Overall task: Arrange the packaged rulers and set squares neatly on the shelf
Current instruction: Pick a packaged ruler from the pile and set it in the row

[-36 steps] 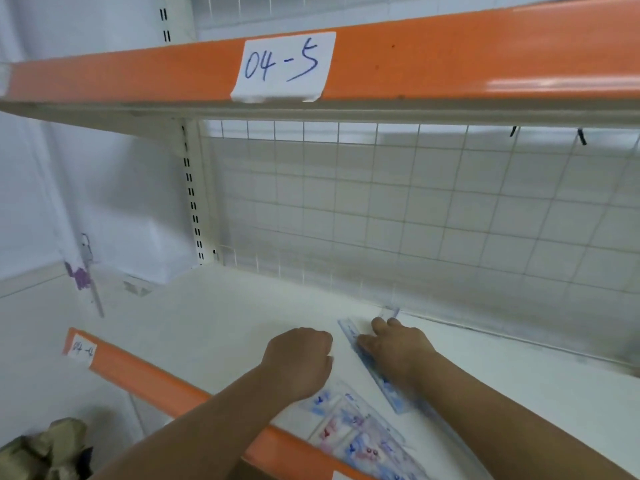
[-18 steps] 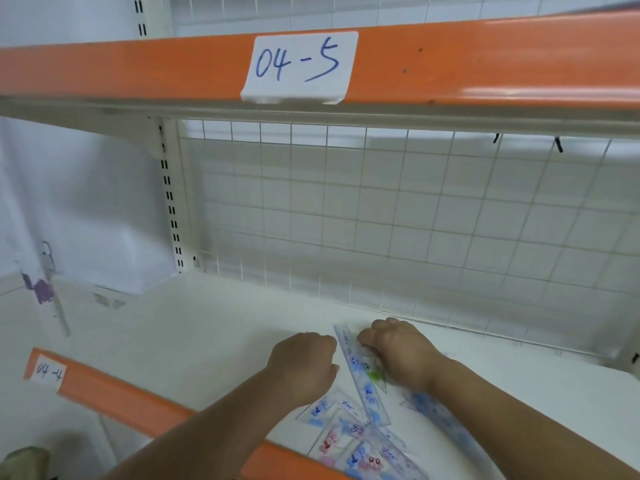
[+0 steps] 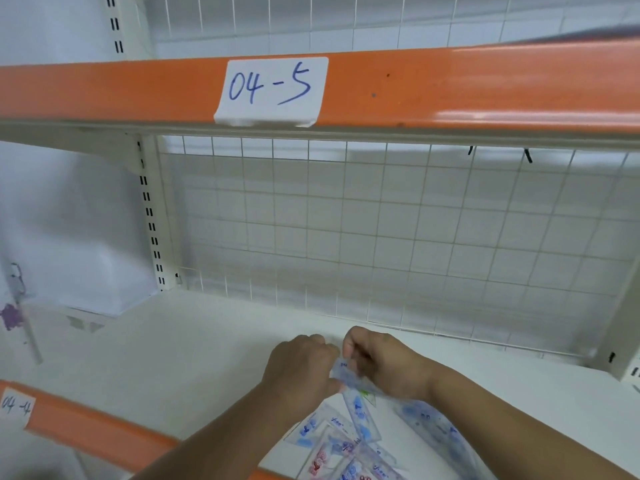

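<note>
Left hand [image 3: 298, 368], right hand [image 3: 388, 365] seemingly pinch packet [image 3: 346, 377] (fingertips hidden).

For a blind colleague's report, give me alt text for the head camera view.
A left hand and right hand grip a clear packaged ruler over a white shelf, beside a loose pile of packaged rulers and set squares. Above, an orange rail bears a label reading 04-5; a wire grid stands behind.

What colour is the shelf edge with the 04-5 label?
The shelf edge is orange; head view.
</note>
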`<state>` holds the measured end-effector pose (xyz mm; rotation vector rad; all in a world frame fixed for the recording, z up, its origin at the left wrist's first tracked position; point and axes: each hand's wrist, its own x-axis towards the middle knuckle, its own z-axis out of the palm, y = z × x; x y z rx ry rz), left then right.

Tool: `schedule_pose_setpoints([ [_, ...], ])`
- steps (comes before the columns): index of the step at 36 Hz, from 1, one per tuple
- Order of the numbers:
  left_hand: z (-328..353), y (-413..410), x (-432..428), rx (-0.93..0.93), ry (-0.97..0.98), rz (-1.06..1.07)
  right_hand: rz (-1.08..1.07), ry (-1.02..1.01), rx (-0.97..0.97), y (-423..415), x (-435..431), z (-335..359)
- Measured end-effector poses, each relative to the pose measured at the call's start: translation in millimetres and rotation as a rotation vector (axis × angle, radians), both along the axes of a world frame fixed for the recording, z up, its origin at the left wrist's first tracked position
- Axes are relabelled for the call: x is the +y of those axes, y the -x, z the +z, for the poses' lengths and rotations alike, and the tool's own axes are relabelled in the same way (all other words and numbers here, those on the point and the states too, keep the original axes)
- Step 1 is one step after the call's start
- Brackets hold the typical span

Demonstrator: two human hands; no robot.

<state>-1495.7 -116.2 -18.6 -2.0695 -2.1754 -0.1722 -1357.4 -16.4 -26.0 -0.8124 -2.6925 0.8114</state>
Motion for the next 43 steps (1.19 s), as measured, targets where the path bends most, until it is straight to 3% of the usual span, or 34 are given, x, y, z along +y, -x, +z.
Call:
schedule_pose_setpoints([
  [5, 2, 3, 2, 0.101, 0.019, 0.028, -0.036, -0.175, -0.117, -5, -2, 8],
  [10, 2, 14, 2, 0.059, 0.012, 0.114, -0.174, -0.38, -0.305, -22, 3, 14],
  [13, -1, 21, 2, 0.035, 0.029, 0.152, -0.236, -0.415, -0.316, -33, 10, 9],
  [27, -8, 27, 5, 0.055, 0.044, 0.191, -0.295, 0.272, 0.385, -36, 14, 20],
  [32, -8, 30, 5, 0.057, 0.036, 0.211, -0.372, 0.385, 0.496, -34, 17, 17],
  [40, -7, 34, 3, 0.053, 0.013, 0.245, -0.419, 0.431, 0.491, -38, 24, 10],
  [43, -7, 34, 3, 0.027, 0.022, 0.254, -0.43, 0.554, 0.585, -37, 23, 8],
])
